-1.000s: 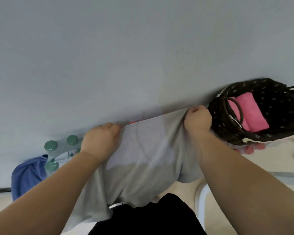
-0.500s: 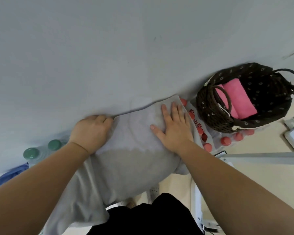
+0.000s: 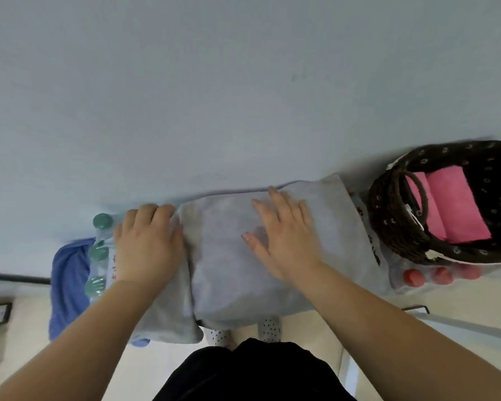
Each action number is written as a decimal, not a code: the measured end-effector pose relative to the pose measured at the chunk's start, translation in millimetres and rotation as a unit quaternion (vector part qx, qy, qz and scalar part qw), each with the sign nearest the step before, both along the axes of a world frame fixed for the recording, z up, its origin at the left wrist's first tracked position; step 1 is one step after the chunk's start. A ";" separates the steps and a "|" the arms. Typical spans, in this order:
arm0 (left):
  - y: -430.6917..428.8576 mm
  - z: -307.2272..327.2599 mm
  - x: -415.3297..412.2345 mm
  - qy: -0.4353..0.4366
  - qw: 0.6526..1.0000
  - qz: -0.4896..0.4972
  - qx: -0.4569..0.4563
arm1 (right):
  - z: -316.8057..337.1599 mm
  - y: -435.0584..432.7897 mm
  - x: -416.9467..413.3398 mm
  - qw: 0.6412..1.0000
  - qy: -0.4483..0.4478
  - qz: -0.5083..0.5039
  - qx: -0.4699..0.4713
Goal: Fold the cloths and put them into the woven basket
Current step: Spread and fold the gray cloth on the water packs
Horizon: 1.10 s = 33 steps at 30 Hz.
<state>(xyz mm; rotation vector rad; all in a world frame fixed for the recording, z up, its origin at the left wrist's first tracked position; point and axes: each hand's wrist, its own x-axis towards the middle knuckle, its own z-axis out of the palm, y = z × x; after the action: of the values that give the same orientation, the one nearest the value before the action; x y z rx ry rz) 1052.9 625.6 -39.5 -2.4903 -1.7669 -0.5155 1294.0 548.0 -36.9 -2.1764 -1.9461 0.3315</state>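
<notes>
A grey cloth (image 3: 237, 273) lies spread in front of me against the pale wall, its near edge hanging down. My right hand (image 3: 281, 235) presses flat on its middle with straight, spread fingers. My left hand (image 3: 146, 244) rests on the cloth's left end, fingers curled over its top corner. To the right stands the dark woven basket (image 3: 388, 215) with a folded pink cloth (image 3: 451, 209) inside. A blue cloth (image 3: 67, 285) lies at the far left, partly hidden by bottles.
Bottles with green caps (image 3: 100, 250) stand left of the grey cloth. Bottles with red caps (image 3: 440, 274) lie wrapped under the basket. The pale wall (image 3: 243, 82) rises close behind. A grey rail (image 3: 460, 324) runs at lower right.
My right hand let go of the cloth's top corner, laid it down and slid flat onto its middle. The left hand stayed on the left end. The view shifted, so the basket sits further right.
</notes>
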 end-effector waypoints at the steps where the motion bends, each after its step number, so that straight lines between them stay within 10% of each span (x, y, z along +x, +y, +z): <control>1: -14.8 1.2 -8.9 -0.002 0.999 0.030 -0.017 | 1.9 0.1 -13.5 0.999 0.001 0.046 -0.018; 13: -102.4 -9.0 -50.4 0.027 0.931 0.309 -0.193 | -29.9 -4.4 -44.3 0.972 -0.083 0.185 -0.120; 28: 7.7 65.2 -108.2 -0.131 0.910 0.114 -0.375 | -26.5 1.0 -43.7 0.977 -0.059 0.161 -0.131; 33: 45.6 62.3 -123.5 -0.019 0.882 0.037 -0.469 | -28.2 1.1 -41.7 0.973 -0.100 0.162 -0.128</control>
<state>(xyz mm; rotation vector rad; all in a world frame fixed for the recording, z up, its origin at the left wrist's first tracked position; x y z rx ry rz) 929.4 671.1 22.8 -2.8962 -2.5463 0.4442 1252.3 549.1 -65.1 -2.1017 -2.5050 0.4499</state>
